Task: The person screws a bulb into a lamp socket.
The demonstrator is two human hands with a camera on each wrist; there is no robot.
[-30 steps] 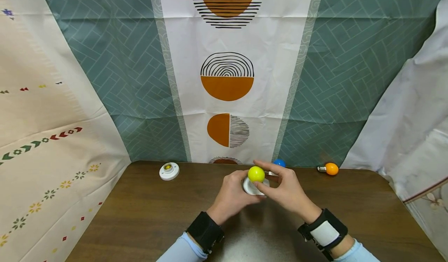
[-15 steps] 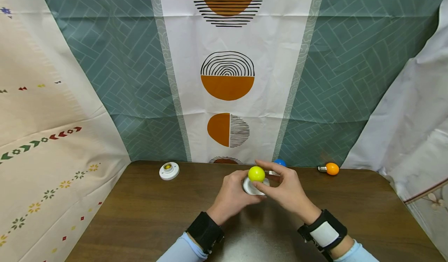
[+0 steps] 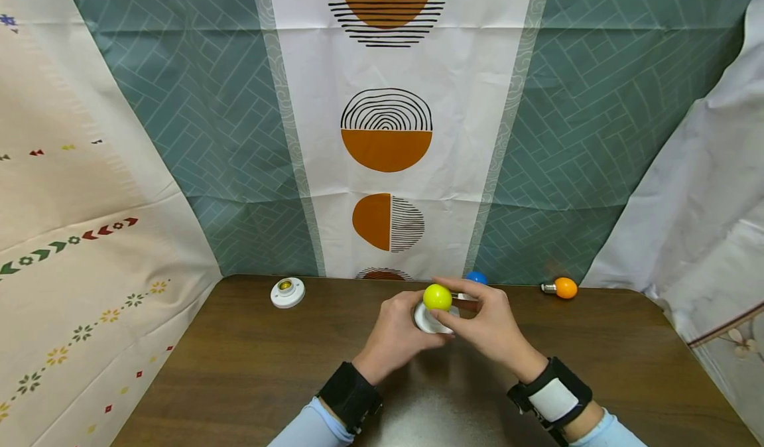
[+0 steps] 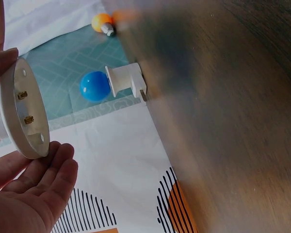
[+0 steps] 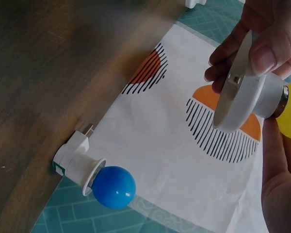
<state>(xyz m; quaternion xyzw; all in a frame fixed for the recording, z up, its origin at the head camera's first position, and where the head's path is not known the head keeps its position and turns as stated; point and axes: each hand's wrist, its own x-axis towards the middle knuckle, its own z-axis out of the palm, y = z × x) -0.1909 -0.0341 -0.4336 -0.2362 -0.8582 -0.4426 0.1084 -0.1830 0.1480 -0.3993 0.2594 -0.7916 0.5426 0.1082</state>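
Hardly any move vs earlier frame, forefinger of R hand (image 3: 486, 314) a touch lower at most. L hand (image 3: 396, 327) grips white lamp base (image 4: 27, 107) above counter (image 3: 268, 367); R thumb & fingers round yellow bulb (image 3: 438, 297), set in that base. Blue bulb (image 5: 114, 187) in plug-in holder (image 5: 76, 162) just beyond R hand, orange bulb (image 3: 566, 288) farther R, 2nd base (image 3: 288, 293) well L of hands

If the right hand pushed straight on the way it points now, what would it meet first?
The yellow light bulb, which the right hand pinches; past it, probably the left hand on the white lamp holder, though depth is hard to judge.
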